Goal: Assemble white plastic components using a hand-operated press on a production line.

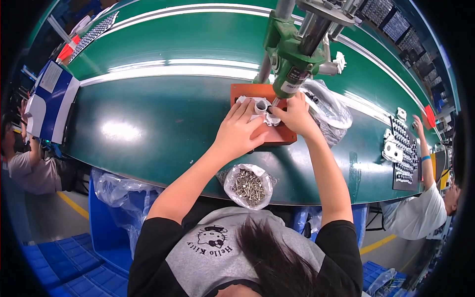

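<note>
Under a green bench press (297, 64), a white metal housing (271, 119) with a round collar (261, 106) lies on an orange base plate (239, 90). My left hand (238, 129) grips the housing from the left, its fingers over the far edge and its thumb toward the near side. Curled in beside the press spindle is my right hand (298, 117), thumb at a small dark spot next to the collar. What its closed fingers hold is hidden. Close to my body, an open plastic bag (268, 185) holds many small metal pins (248, 188).
Right of the press lies a clear plastic bag (330, 111) with dark pieces. A blue and white machine (52, 99) stands at the left. At the far right, a co-worker's hand (418, 126) is near a tray of black parts (405, 153) and white housings (392, 151). Blue bins (106, 222) stand below.
</note>
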Tool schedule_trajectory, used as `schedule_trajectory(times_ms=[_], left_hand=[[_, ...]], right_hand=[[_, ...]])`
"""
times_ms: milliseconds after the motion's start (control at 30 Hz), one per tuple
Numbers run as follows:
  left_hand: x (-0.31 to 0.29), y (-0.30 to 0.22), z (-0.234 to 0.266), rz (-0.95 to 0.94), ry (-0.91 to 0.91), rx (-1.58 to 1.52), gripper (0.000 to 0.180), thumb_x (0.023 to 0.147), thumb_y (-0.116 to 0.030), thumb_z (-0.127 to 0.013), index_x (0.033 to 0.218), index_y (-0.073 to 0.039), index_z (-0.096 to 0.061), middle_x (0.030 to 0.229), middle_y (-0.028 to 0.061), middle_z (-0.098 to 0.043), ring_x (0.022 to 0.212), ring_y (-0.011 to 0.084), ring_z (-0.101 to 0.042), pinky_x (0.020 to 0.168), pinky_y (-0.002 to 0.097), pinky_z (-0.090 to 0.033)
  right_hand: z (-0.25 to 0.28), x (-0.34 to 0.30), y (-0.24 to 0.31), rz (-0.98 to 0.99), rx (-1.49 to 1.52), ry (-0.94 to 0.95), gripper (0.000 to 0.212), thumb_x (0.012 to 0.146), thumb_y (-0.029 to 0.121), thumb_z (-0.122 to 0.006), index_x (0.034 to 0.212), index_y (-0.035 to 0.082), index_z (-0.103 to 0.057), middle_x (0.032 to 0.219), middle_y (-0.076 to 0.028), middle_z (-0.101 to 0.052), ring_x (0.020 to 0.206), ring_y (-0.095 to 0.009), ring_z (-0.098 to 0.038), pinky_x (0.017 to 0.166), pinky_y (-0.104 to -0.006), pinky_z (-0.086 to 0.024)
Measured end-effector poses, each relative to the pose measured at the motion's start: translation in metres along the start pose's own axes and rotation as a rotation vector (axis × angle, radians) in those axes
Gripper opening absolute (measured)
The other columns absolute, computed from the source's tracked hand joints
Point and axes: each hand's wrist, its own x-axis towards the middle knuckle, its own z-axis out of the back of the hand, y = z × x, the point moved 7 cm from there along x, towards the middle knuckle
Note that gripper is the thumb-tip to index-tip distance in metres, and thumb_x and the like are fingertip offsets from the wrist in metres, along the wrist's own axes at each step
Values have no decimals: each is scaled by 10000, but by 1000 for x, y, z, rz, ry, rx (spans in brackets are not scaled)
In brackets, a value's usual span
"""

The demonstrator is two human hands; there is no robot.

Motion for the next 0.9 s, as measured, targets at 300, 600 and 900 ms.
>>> schedule_trajectory(times_ms=[300,600,900], left_hand=[[-2,10,3,33,-42,-31,244,780,-169,-611,1002,-74,-643,1178,235,-553,1169,376,-485,1026,468,-348],[3,-1,-2,25,-25,-73,236,755,-129,-621,983,-75,-645,1229,255,-517,1181,411,-459,1033,490,-328],[8,-14,-4,24,61,-101,244,782,-85,-589,1019,-39,-623,1251,223,-519,1201,381,-457,1049,488,-309]], right_hand=[[16,-94,50,242,441,-70,75,760,69,-661,777,17,-609,684,-66,-575,638,-182,-553,620,-273,-438],[-40,-155,94,520,-80,8,58,644,155,-580,630,102,-561,677,-50,-531,702,-229,-547,603,-348,-469],[-33,-169,90,502,-192,7,135,689,134,-588,797,55,-596,858,-70,-573,859,-215,-527,704,-328,-464]])
